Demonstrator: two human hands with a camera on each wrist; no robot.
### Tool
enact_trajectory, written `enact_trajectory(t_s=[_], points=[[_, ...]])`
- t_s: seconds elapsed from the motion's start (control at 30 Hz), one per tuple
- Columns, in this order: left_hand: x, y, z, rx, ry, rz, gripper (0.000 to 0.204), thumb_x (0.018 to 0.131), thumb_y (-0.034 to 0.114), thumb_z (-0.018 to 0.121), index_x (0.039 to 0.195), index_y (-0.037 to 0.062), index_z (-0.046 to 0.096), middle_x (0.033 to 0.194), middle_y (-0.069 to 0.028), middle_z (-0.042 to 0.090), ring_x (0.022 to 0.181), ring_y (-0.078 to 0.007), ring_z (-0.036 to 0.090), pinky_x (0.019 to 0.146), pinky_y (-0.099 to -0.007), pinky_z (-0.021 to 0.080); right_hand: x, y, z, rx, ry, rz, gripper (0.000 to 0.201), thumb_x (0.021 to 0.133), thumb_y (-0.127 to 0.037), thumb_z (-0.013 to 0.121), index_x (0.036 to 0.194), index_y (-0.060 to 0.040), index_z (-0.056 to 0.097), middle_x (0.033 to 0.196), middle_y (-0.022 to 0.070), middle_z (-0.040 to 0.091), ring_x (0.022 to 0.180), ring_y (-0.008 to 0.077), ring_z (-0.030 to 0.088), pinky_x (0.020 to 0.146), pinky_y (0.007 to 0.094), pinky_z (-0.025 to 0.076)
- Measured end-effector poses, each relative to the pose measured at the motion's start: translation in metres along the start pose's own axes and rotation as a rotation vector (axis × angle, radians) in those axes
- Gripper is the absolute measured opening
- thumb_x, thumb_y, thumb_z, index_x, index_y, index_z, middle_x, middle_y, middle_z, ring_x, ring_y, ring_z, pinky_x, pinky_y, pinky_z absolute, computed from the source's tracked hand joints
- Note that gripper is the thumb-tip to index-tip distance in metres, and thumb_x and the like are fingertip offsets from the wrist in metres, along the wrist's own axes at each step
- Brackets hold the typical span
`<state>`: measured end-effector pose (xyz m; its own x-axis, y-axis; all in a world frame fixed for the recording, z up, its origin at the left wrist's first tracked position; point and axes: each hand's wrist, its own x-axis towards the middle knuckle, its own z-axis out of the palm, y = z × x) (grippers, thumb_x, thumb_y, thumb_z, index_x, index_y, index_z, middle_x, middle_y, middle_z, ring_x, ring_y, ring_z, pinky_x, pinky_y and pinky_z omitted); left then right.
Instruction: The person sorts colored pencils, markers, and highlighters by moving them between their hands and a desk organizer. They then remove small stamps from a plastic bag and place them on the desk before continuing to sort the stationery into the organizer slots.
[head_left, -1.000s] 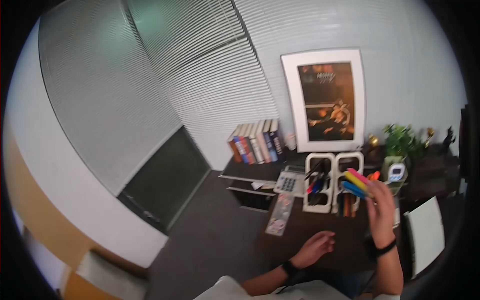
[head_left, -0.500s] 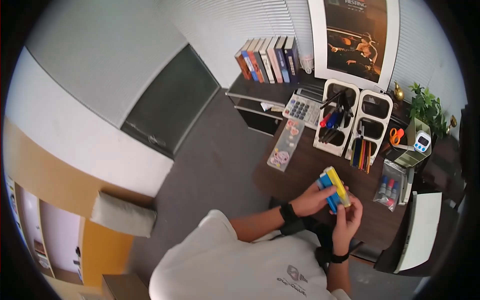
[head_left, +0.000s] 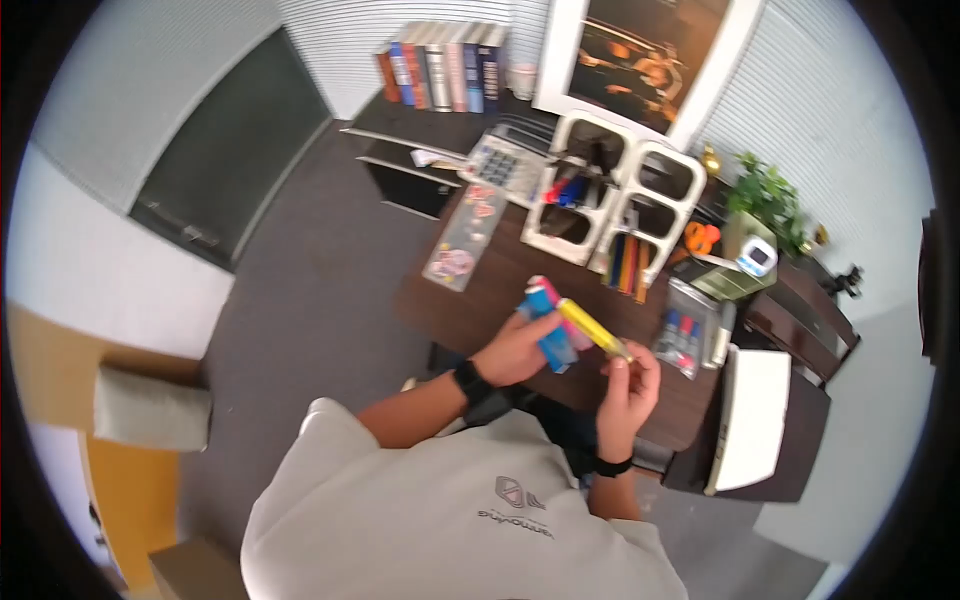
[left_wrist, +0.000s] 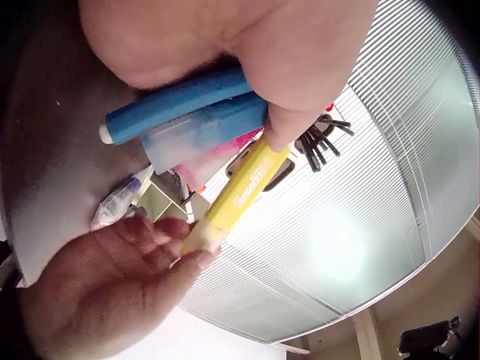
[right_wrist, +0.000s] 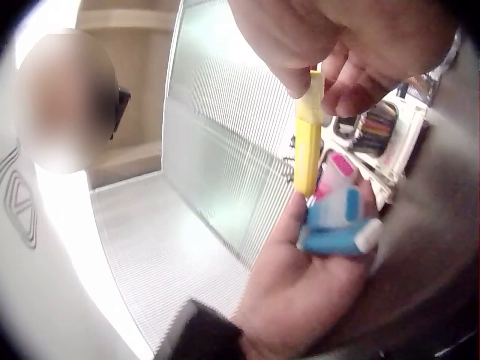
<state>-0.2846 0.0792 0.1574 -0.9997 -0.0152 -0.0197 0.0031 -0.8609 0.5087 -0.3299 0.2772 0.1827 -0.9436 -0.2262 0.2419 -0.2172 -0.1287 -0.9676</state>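
My left hand (head_left: 512,350) holds a bundle above the front of the desk: two blue pens (right_wrist: 341,236), one of them a highlighter with a translucent cap, and a pink highlighter (right_wrist: 335,176). Between thumb and fingers, my right hand (head_left: 630,393) pinches a yellow highlighter (head_left: 592,326) by its clear end. The yellow highlighter slants between the hands, its far end right at the left thumb in the left wrist view. Beyond the hands stands a white desk organizer (head_left: 640,222) with pencils, its other half holding dark pens and a blue and a red one.
A stickered clear case (head_left: 466,240) and a calculator (head_left: 503,168) lie at the left of the desk (head_left: 500,290). To the right are a bag of markers (head_left: 682,335), orange scissors (head_left: 700,238), a green holder with a timer (head_left: 757,256), and a white panel (head_left: 755,415). Books (head_left: 440,70) stand behind.
The right hand brought the highlighters from near the organizer back toward the body. The left hand, empty at first, took the bundle. The yellow highlighter has since swung rightward away from the blue ones.
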Motion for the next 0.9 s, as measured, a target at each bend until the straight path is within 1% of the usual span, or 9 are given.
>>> enact_trajectory(t_s=[0.03,0.07,0.17,0.3,0.47,0.7,0.73,0.8,0.9], points=[[0.0,0.0,-0.005,0.0,-0.05,-0.036,0.033,0.107,0.022,0.06,0.137,0.0095,0.052,0.127,-0.0125,0.066,0.113,-0.0243,0.069,0.094,-0.042,0.056,0.0,-0.014,0.005,0.082,0.041,-0.042,0.024,0.103,-0.002,0.062,0.127,-0.0001,0.059,0.128,0.0156,0.066,0.099,0.0155,0.069,0.082,0.0279,0.058],[0.0,0.002,0.013,0.029,0.105,-0.011,0.032,0.106,0.024,0.061,0.134,0.0086,0.054,0.126,-0.0123,0.066,0.113,-0.0252,0.069,0.095,-0.0414,0.056,-0.001,-0.025,0.007,0.132,0.059,-0.066,0.024,0.103,-0.001,0.063,0.126,0.0,0.059,0.128,0.0162,0.066,0.1,0.0159,0.069,0.083,0.0285,0.058],[0.002,-0.001,0.006,-0.002,0.149,-0.057,0.032,0.106,0.026,0.061,0.134,0.0125,0.054,0.113,-0.0076,0.067,0.108,-0.0236,0.066,0.095,-0.0451,0.055,0.012,-0.049,0.001,0.159,0.102,-0.134,0.031,0.1,0.002,0.065,0.13,-0.0004,0.058,0.13,0.0172,0.065,0.104,0.0189,0.069,0.087,0.0318,0.058],[0.005,0.002,-0.001,-0.026,0.042,-0.146,0.031,0.106,0.028,0.062,0.134,0.0156,0.055,0.099,-0.003,0.061,0.097,-0.0191,0.061,0.087,-0.0402,0.053,0.094,-0.099,0.004,-0.618,0.076,-0.634,0.031,0.092,0.003,0.074,0.122,-0.0006,0.067,0.118,0.0156,0.071,0.105,0.0289,0.071,0.092,0.0388,0.056],[0.001,0.004,0.005,0.013,0.115,-0.136,0.041,0.106,0.033,0.062,0.142,0.0159,0.051,0.098,-0.0023,0.057,0.092,-0.0171,0.056,0.083,-0.0367,0.051,0.183,-0.099,0.032,-0.815,-0.007,-0.949,0.027,0.089,-0.001,0.074,0.116,-0.0056,0.07,0.113,0.0131,0.071,0.104,0.0341,0.068,0.089,0.0421,0.055],[-0.004,0.007,0.007,0.005,0.141,-0.086,0.055,0.106,0.026,0.06,0.156,0.0132,0.041,0.112,-0.0085,0.064,0.103,-0.0217,0.066,0.093,-0.0421,0.058,0.199,-0.074,0.056,-0.867,-0.124,-0.871,0.025,0.092,-0.005,0.07,0.117,-0.0042,0.072,0.119,0.0139,0.072,0.108,0.0349,0.067,0.095,0.0446,0.052],[-0.005,0.008,0.007,0.041,0.111,-0.089,0.057,0.105,0.028,0.06,0.157,0.0116,0.041,0.116,-0.0077,0.064,0.111,-0.0222,0.065,0.103,-0.0453,0.055,0.191,-0.076,0.054,-0.863,-0.126,-0.87,0.025,0.092,-0.005,0.07,0.117,-0.0042,0.072,0.119,0.0139,0.072,0.108,0.0349,0.067,0.095,0.0446,0.052],[-0.004,0.009,0.007,0.027,0.097,-0.089,0.058,0.105,0.027,0.06,0.157,0.0105,0.041,0.117,-0.008,0.063,0.112,-0.0221,0.064,0.105,-0.0455,0.054,0.168,-0.083,0.049,-0.764,0.012,-0.794,0.024,0.095,-0.004,0.068,0.119,-0.0028,0.071,0.12,0.0152,0.071,0.11,0.0364,0.067,0.097,0.0428,0.051],[-0.002,0.003,-0.001,-0.005,0.059,-0.072,0.058,0.104,0.026,0.06,0.156,0.0087,0.04,0.124,-0.0096,0.063,0.118,-0.0235,0.063,0.11,-0.0469,0.051,0.101,-0.075,0.032,-0.503,-0.01,-0.446,0.009,0.095,-0.001,0.067,0.104,0.0001,0.069,0.105,0.0146,0.073,0.094,0.0269,0.069,0.086,0.0375,0.054]])
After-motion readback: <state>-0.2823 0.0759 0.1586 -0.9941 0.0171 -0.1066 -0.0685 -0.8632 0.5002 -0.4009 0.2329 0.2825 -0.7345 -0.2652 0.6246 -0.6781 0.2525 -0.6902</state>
